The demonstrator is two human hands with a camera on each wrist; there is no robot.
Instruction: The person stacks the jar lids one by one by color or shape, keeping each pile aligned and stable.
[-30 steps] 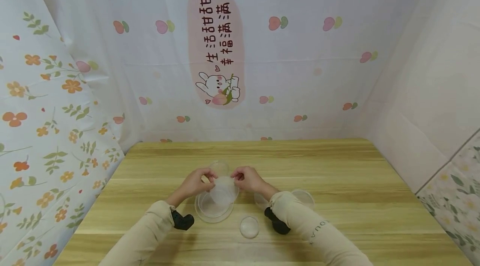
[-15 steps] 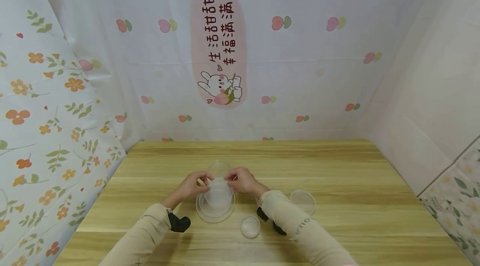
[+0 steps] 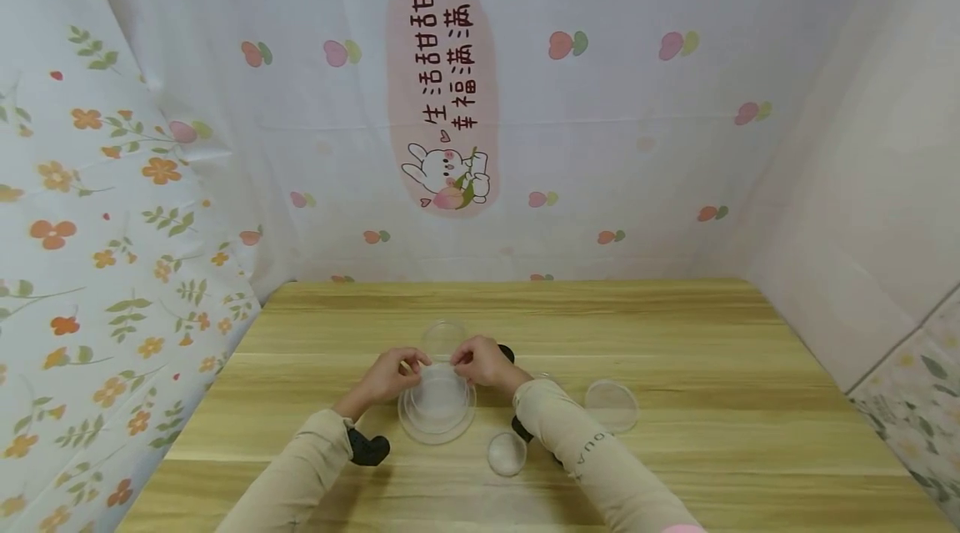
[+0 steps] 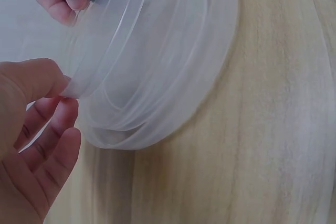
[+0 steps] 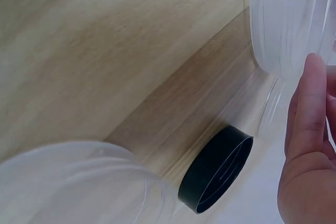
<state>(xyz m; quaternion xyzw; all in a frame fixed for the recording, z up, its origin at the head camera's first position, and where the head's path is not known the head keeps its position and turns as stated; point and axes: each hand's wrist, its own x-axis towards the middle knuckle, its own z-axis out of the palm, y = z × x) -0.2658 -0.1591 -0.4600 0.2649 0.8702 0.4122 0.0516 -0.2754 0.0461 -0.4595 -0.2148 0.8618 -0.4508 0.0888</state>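
My left hand (image 3: pixel 396 374) pinches the near-left rim of a clear round plastic lid (image 3: pixel 441 391) between thumb and forefinger. On its other side, my right hand (image 3: pixel 482 362) holds the same rim with its fingertips. This lid lies slightly tilted over a stack of wider clear round lids (image 3: pixel 437 438); in the left wrist view the stacked lids (image 4: pixel 220 35) show under it, each a little larger than the one above. Whether the held lid touches the stack all round, I cannot tell. In the right wrist view my right hand (image 5: pixel 310 145) reaches the stack's edge.
Behind the stack lies another clear round lid (image 3: pixel 442 339). A black screw cap (image 5: pixel 215 171) stands close to my right hand. A small clear disc (image 3: pixel 507 455) is nearer the front, and a larger clear lid (image 3: pixel 611 406) lies right of my forearm, on the wooden table (image 3: pixel 712 466).
Both hands have lowered the held lid leftward onto the stack, where it was raised and tilted before. My right forearm has shifted left, and a black cap now shows beside that hand.
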